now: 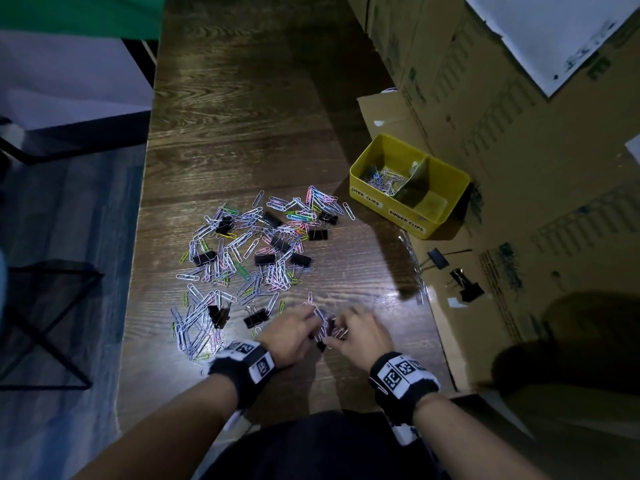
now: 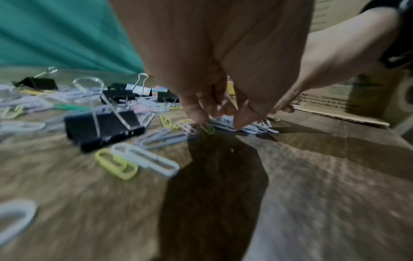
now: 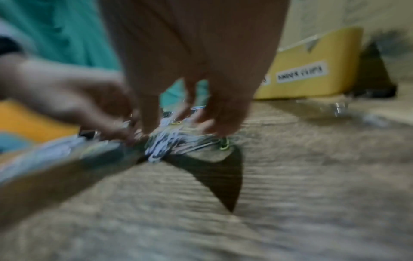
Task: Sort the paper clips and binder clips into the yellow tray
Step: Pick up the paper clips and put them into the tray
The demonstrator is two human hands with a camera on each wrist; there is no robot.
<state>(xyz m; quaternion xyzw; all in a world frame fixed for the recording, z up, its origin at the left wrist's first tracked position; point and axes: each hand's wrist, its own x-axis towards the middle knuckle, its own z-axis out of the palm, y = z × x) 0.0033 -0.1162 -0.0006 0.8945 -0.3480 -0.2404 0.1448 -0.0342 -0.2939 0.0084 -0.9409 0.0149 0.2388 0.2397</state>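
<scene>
A loose pile of coloured paper clips [image 1: 242, 237] mixed with black binder clips [image 1: 265, 259] is spread over the dark wooden table [image 1: 242, 116]. Near the front edge my left hand [image 1: 308, 323] and right hand [image 1: 346, 323] meet, fingers curled down around a small bunch of paper clips [image 1: 325, 327]. The left wrist view shows the left hand [image 2: 221, 121] with fingertips on the clips. In the blurred right wrist view, the right hand [image 3: 178, 130] straddles the bunch [image 3: 163, 146]. The yellow tray [image 1: 384, 211] stands at the right, with paper clips in its left compartment.
Cardboard boxes [image 1: 519, 150] wall off the right side. Flattened cardboard [image 1: 460, 323] beside the table carries two stray binder clips [image 1: 467, 287]. A binder clip [image 2: 105, 127] lies just left of my left hand. The table's left edge drops to the floor, where a black wire frame [image 1: 45, 306] stands.
</scene>
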